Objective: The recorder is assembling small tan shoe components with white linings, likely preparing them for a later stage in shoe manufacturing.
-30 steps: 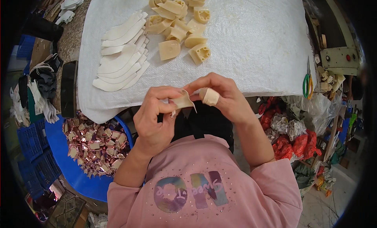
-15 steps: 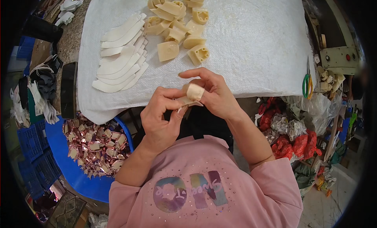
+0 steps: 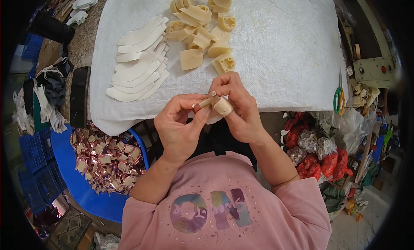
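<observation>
In front of my chest, at the table's near edge, both hands meet over a thin off-white curved strip [image 3: 206, 103]. My left hand [image 3: 180, 125] pinches one end between thumb and fingers. My right hand [image 3: 239, 114] closes on the other end, its fingertips bent down onto the piece. A beige wrap [image 3: 223, 107] sits around the right thumb. Fingers hide much of the strip. Beyond my hands lie overlapping white curved strips [image 3: 137, 73] on the left and, beside them, a heap of beige plastic shoe heels [image 3: 191, 59].
A white woven sheet [image 3: 280, 56] covers the table. Below left, a blue basin [image 3: 103, 207] holds many shiny pinkish pieces [image 3: 105, 159]. A black phone [image 3: 80, 97] lies at the left edge. Green-and-orange-handled scissors [image 3: 338, 99] are at the right; red plastic bags [image 3: 321, 166] lie below.
My right hand's raised fingers have curled in and closed on the strip. The strip has turned between my hands. The whole view has shifted slightly.
</observation>
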Tool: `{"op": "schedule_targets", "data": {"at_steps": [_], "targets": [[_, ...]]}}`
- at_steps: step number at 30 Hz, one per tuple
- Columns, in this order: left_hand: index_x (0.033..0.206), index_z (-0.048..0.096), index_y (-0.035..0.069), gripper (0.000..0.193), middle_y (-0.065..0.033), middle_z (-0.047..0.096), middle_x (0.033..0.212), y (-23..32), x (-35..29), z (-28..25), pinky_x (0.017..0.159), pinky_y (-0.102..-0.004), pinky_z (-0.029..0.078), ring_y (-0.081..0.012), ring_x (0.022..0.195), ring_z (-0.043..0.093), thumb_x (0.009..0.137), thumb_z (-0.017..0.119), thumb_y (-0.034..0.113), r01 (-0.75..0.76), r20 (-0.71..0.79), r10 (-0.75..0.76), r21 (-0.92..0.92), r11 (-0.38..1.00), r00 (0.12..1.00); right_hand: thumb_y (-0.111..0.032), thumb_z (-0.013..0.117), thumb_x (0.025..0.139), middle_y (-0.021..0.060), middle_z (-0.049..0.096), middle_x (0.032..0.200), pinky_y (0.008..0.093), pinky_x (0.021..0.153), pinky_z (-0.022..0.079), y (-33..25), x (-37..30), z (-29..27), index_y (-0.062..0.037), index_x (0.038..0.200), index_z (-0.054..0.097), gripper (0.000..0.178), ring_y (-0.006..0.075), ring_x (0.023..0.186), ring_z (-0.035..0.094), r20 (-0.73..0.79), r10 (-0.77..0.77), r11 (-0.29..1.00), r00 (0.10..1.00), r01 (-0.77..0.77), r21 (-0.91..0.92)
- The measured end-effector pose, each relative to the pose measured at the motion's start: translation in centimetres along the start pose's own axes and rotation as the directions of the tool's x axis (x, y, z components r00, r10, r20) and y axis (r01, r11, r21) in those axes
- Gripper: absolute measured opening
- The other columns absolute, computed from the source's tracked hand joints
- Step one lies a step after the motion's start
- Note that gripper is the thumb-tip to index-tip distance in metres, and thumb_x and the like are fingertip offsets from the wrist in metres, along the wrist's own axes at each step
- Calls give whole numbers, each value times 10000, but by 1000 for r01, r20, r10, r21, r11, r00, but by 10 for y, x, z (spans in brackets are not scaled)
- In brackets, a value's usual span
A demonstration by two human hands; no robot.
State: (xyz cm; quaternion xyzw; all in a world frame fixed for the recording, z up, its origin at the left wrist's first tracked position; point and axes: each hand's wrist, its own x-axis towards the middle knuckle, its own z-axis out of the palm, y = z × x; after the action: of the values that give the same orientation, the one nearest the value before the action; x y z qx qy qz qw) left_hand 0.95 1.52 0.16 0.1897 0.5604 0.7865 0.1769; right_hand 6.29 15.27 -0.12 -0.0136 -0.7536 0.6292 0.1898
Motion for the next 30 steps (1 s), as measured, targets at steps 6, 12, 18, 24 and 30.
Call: {"op": "schedule_targets", "data": {"at_steps": [6, 12, 18, 24, 30], "targets": [[888, 599, -24, 138, -144, 611, 1006, 5, 2, 0, 769, -269, 485, -167, 868, 606, 821, 677, 68, 53, 35, -55, 72, 996, 998, -43, 578, 761, 61, 508, 896, 347, 828, 334, -6, 5, -8, -77, 853, 533, 108, 249, 874, 435, 26, -191, 920, 981, 188, -344], [828, 626, 41, 98, -113, 554, 1018, 7, 3, -4, 769, -311, 442, -213, 929, 522, 789, 697, 97, -167, 107, 138, 349, 922, 985, -128, 599, 808, 49, 537, 912, 342, 863, 327, -6, -4, -11, -71, 818, 546, 79, 212, 910, 442, 82, 0, 980, 997, -17, 199], [813, 651, 61, 107, -104, 516, 1058, 5, 14, -14, 797, -335, 418, -219, 957, 476, 736, 719, 34, -591, 393, 441, 519, 618, 807, -122, 685, 790, 72, 607, 1023, 247, 628, 502, -11, 5, -25, 0, 1111, 571, 362, 121, 874, 581, 204, 304, 849, 931, -362, 384], [1062, 665, 80, 309, -115, 509, 1118, 1, 7, -17, 744, -299, 405, -223, 979, 494, 837, 657, 292, -522, 325, 422, 351, 777, 846, -52, 720, 714, 88, 641, 975, 286, 693, 490, 0, 8, -29, -39, 1096, 576, 409, 194, 864, 595, 24, -241, 965, 970, 242, -100], [1415, 190, -31, 690, -106, 464, 1160, 16, 7, -3, 889, -277, 386, -156, 1019, 475, 919, 425, 387, 432, 398, -342, -163, 887, 851, -38, 743, 678, 51, 631, 920, 313, 718, 461, -10, -3, -11, -82, 1126, 582, 478, 207, 749, 545, 105, -119, 991, 987, 125, -53]]}}
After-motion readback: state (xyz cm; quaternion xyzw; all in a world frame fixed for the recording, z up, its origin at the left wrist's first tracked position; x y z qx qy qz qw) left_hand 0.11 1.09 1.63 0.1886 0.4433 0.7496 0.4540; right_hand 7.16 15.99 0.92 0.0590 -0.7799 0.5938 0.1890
